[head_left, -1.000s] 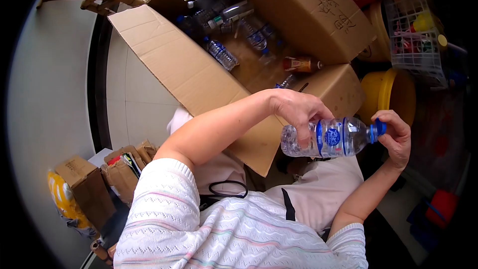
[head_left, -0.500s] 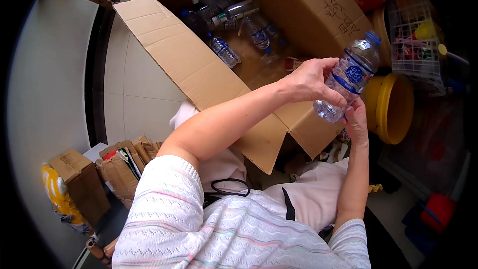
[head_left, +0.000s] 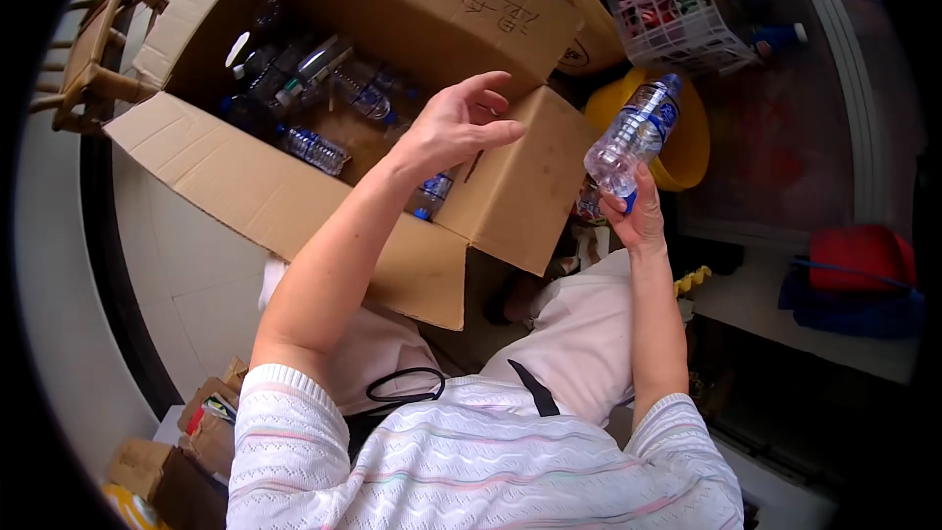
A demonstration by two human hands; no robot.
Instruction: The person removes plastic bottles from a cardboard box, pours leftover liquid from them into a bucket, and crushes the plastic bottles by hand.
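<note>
The bottle (head_left: 640, 126) slants at right of centre in the frame, blue-capped end toward the upper right. The right hand (head_left: 642, 220) grips its lower end; the left hand (head_left: 446, 130), half open and empty, is apart, farther left, above the box (head_left: 535, 177).

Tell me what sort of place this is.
Probably a household storage corner for recyclables: a big cardboard box holds plastic bottles, with a yellow bucket and wooden chair nearby.

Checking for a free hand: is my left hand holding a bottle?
No, the left hand is open and empty over the cardboard box, while the right hand holds a plastic bottle.
</note>
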